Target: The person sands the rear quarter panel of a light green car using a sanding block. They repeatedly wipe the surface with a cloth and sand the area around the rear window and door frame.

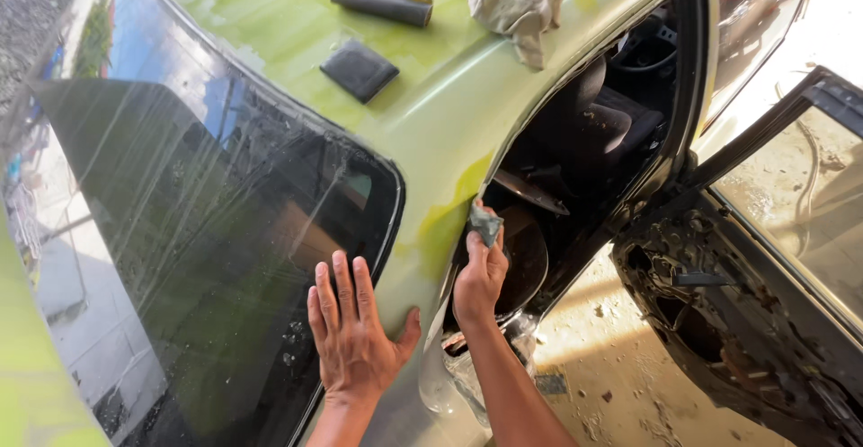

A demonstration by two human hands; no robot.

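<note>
— What's biggest here?
— The green car (297, 16), rear window (198, 231) dusty, door (764, 258) swung open.
— And the hands?
— Left hand (353, 335) lies flat, fingers spread and holding nothing, across the window edge and pillar. Right hand (479, 276) has its fingers closed on a grey pad (486, 223), pressed against the door frame.
</note>
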